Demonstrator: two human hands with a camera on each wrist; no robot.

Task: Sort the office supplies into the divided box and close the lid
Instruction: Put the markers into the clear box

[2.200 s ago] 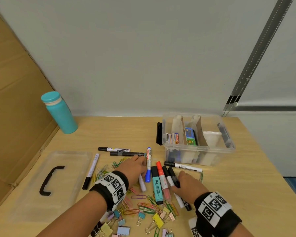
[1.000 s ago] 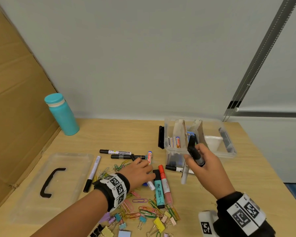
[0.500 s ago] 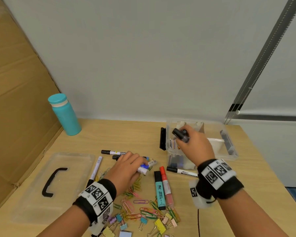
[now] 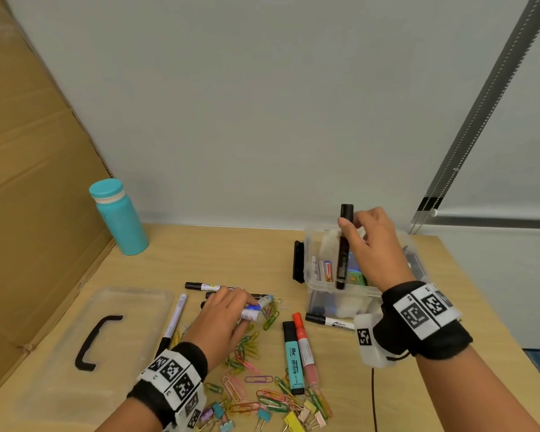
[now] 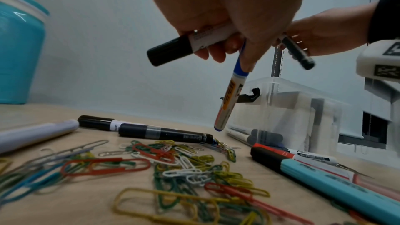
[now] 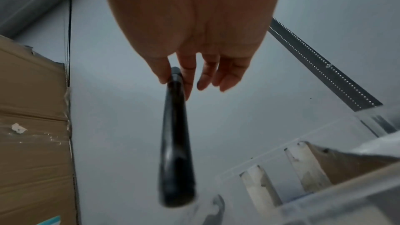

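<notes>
My right hand [image 4: 363,233] pinches a black marker [image 4: 343,251] near its top. The marker hangs upright over the left end of the clear divided box [image 4: 317,293], its lower tip at rim height. The right wrist view shows thumb and forefinger on that black marker [image 6: 176,143] above the box's cardboard dividers [image 6: 259,192]. My left hand [image 4: 231,310] is low over the table and grips a blue marker [image 5: 229,95] and a black-capped white marker [image 5: 173,49]. Both are lifted off the wood. Several small items stand in the box's left compartment.
The clear lid [image 4: 131,310] with a black handle lies at left, a teal bottle [image 4: 119,216] behind it. Loose markers [image 4: 209,286], a white pen [image 4: 175,319], a teal highlighter [image 4: 293,357], a red marker [image 4: 304,350], paper clips [image 4: 250,344] and binder clips [image 4: 290,419] cover the table's middle. Cardboard wall at left.
My right hand carried a black marker from the table to the box and now holds it upright and higher. My left hand gathered the blue marker and lifted it slightly.
</notes>
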